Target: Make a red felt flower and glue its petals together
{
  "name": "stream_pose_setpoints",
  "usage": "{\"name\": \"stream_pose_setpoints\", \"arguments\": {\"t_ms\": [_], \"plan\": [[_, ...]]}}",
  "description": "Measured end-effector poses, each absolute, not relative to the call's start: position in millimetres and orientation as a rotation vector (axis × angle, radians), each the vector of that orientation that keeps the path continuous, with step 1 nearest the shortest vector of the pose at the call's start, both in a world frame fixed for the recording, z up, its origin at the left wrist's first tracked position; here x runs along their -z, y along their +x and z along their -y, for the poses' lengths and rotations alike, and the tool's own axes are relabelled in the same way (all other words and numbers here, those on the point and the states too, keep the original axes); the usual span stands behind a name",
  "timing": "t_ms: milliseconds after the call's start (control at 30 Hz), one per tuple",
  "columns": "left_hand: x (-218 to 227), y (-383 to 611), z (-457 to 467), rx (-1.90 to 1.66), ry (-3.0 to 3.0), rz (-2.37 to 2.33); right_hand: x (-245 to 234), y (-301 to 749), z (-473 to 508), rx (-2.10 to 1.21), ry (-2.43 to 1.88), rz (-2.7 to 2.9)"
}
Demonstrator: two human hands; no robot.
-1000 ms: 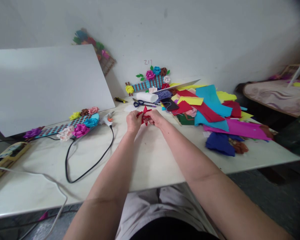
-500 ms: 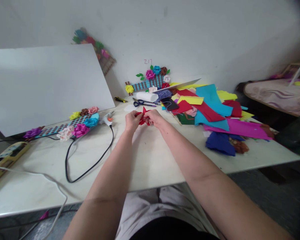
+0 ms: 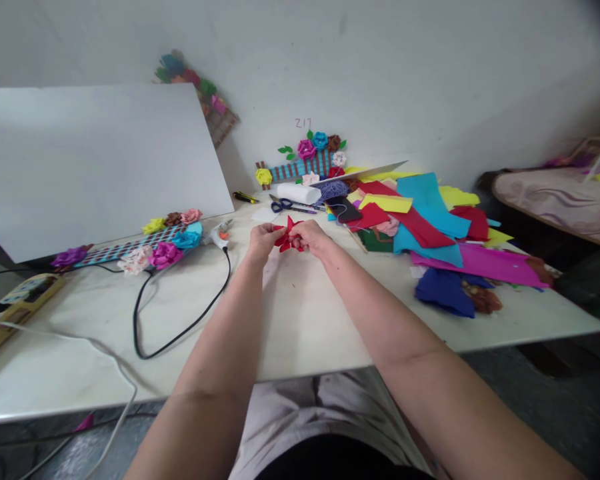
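Both outstretched before the scissors (image 3: 282,205), left hand (image 3: 261,241) and right hand (image 3: 310,237) were curled, red paper (image 3: 285,239) pinched by each.

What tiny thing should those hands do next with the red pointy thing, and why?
Maybe the right hand should gently pinch the red piece together while the left hand steadies it: both hands' fingers are on it, and its points stick out in different directions.
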State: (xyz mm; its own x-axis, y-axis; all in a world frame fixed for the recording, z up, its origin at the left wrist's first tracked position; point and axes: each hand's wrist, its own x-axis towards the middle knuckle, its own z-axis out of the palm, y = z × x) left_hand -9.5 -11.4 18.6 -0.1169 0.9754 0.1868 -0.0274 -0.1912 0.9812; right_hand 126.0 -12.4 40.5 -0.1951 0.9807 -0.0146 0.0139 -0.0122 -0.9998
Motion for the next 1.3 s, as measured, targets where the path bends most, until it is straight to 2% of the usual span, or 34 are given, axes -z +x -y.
{"name": "stream_pose_setpoints", "arguments": {"t_ms": [333, 867, 1300], "plan": [[-15, -13, 12, -1.394, 1.124, -1.060, -37, 130, 7, -1.391, -1.140, 1.449], [-11, -4, 14, -1.479, 1.178, -1.156, -48, 143, 7, -1.430, -1.433, 1.605], [-5, -5, 11, -1.462, 1.155, -1.101, -43, 150, 3, -1.499, -1.319, 1.625]]}}
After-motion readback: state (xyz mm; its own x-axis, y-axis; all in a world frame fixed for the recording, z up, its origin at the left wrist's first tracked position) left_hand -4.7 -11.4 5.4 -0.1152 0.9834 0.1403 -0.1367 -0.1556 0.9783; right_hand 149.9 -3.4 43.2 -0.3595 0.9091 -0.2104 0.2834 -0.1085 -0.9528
